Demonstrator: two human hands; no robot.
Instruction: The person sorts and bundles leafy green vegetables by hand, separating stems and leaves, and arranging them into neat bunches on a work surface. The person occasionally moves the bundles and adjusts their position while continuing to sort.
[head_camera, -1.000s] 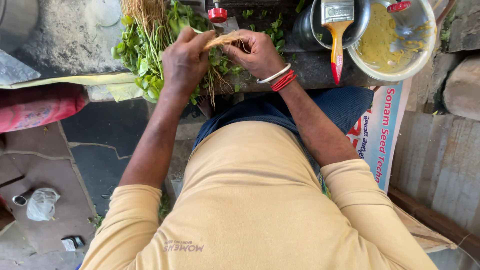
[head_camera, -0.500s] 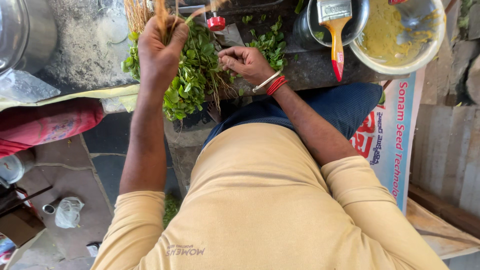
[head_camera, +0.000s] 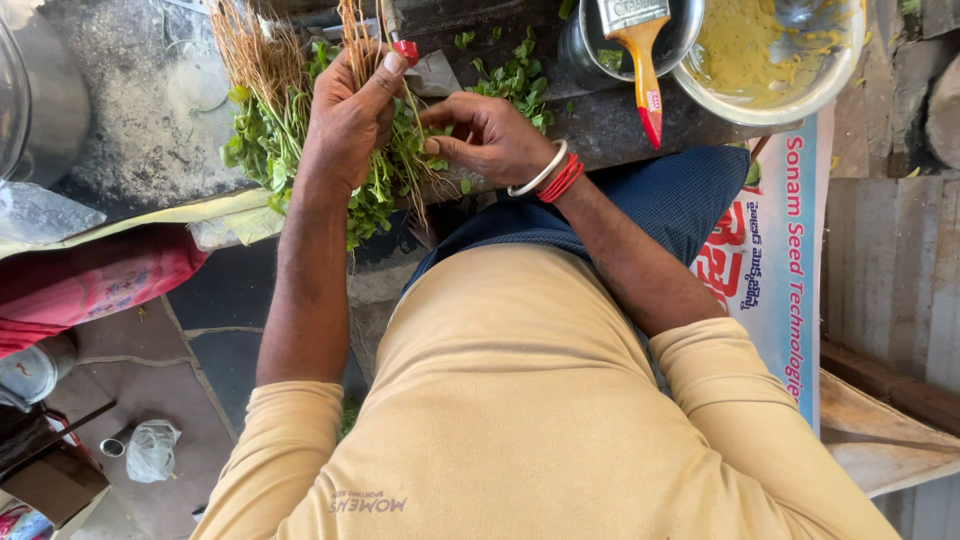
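1. While the left hand (head_camera: 350, 115) is closed around a bunch of leafy greens (head_camera: 385, 190) in the upper middle of the frame, thin pale roots (head_camera: 352, 35) stick up above its fist and the small crinkled leaves hang below it.
2. Just right of it, the right hand (head_camera: 490, 135) has its fingers curled loosely toward the same bunch; whether the fingertips actually pinch a stem is hard to tell, since the leaves hide them.
3. On that wrist sit a white bangle and red bangles (head_camera: 552, 177) (smooth and round).
4. More greens (head_camera: 262, 150) with stringy, straw-coloured roots lie at upper left on a rough dark stone slab (head_camera: 130, 120).
5. Loose leaves (head_camera: 515, 75) are scattered on the slab above the right hand.
6. At the upper right, a flat brush (head_camera: 640, 50) with an orange, red-tipped handle rests in a dark metal pot, beside a shiny steel bowl (head_camera: 790, 95) smeared with yellow batter.
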